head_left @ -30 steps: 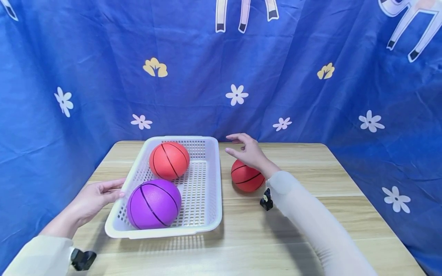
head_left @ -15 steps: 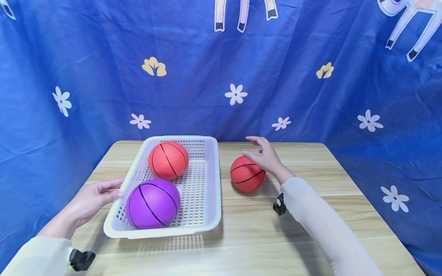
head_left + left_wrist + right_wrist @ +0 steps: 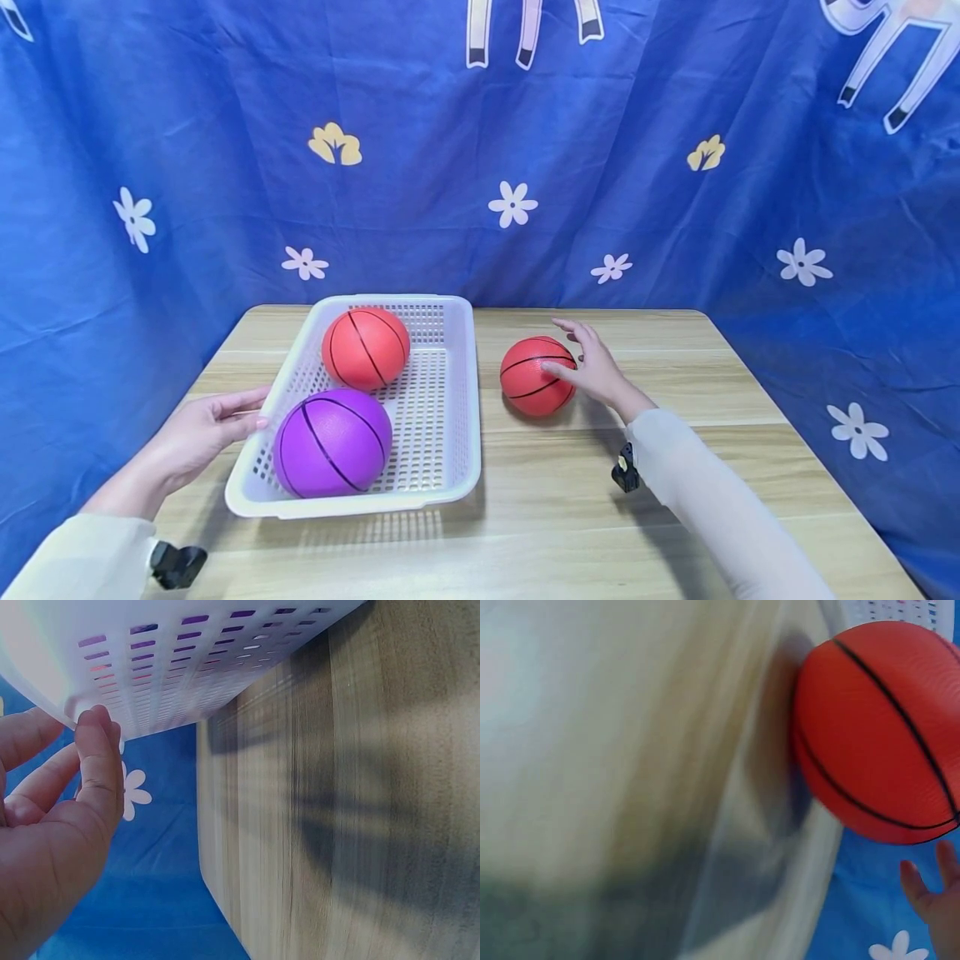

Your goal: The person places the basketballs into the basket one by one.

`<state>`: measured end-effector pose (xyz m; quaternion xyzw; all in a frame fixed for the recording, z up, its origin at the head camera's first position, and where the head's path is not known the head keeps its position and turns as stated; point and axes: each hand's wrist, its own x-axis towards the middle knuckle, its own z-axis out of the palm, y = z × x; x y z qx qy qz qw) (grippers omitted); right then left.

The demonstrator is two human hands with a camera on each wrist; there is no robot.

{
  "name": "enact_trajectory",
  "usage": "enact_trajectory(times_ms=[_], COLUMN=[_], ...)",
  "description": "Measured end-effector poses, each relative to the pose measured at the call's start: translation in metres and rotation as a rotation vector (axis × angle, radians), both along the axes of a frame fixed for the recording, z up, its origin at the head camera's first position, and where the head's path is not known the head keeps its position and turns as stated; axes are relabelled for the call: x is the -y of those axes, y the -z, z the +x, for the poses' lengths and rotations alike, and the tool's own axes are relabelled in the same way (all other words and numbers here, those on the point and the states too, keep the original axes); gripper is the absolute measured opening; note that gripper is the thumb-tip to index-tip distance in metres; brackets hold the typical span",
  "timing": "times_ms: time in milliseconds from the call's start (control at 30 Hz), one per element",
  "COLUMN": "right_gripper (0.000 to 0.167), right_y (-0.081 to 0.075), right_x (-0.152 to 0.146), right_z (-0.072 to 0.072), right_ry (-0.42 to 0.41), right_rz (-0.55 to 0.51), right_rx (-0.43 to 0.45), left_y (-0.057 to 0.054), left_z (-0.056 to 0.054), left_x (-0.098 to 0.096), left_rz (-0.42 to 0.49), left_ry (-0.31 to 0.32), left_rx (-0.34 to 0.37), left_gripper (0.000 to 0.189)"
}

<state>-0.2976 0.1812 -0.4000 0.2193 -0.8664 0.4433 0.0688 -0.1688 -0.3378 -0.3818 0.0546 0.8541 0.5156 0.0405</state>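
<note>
My left hand [image 3: 197, 433] pinches the left rim of a white plastic basket [image 3: 360, 505]; in the left wrist view its fingers [image 3: 97, 769] curl up against the rim, beside the slotted wall. Inside the basket lie a red mini basketball [image 3: 366, 350] towards the back and a larger purple one [image 3: 330, 446] at the front left. Another red mini basketball [image 3: 525, 385] sits on the table to the right of the basket. At its right side is my right hand [image 3: 597, 375], fingers spread, the thumb overlapping the ball in the head view. The right wrist view shows fingertips [image 3: 911, 874] just off that ball.
The wooden table [image 3: 570, 533] ends at a blue curtain [image 3: 420, 208] with flowers and animal legs printed on it. A black wrist camera [image 3: 177, 565] shows under the left sleeve, another camera [image 3: 626, 468] under the right one.
My right hand has moved from above the loose red ball, near the basket, rightward and then down to the ball's right side. The left hand and basket have stayed put.
</note>
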Motion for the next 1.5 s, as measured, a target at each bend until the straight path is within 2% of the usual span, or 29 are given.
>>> enact_trajectory(times_ms=[67, 200, 567, 800, 1033, 1233, 1400, 1500], right_gripper=[0.078, 0.083, 0.094, 0.093, 0.089, 0.086, 0.085, 0.085], right_y=[0.006, 0.016, 0.029, 0.035, 0.034, 0.032, 0.020, 0.016], right_x=[-0.003, -0.010, -0.015, -0.014, -0.011, -0.011, -0.011, -0.014], right_z=[0.002, 0.004, 0.008, 0.008, 0.008, 0.009, 0.009, 0.004], right_ry=[-0.015, -0.017, -0.033, -0.023, -0.005, 0.020, 0.027, 0.042], right_rz=[-0.032, -0.032, 0.001, -0.008, -0.061, -0.056, -0.061, -0.054], right_rx=[0.038, 0.084, 0.096, 0.100, 0.130, 0.121, 0.102, 0.086], left_y=[0.001, 0.001, -0.001, 0.000, -0.001, -0.001, -0.002, -0.003], left_z=[0.000, 0.000, 0.000, 0.000, 0.001, 0.000, 0.001, 0.001], left_x=[0.000, -0.001, -0.004, -0.002, -0.002, -0.003, -0.003, -0.004], left_rz=[0.008, 0.017, 0.001, 0.013, 0.021, 0.029, 0.024, 0.008], left_ry=[0.001, 0.004, 0.005, 0.010, -0.002, 0.009, 0.012, 0.008], left_rx=[0.004, 0.011, -0.002, -0.012, -0.001, -0.004, 0.007, 0.013], left_gripper=[0.059, 0.057, 0.053, 0.054, 0.055, 0.053, 0.054, 0.055])
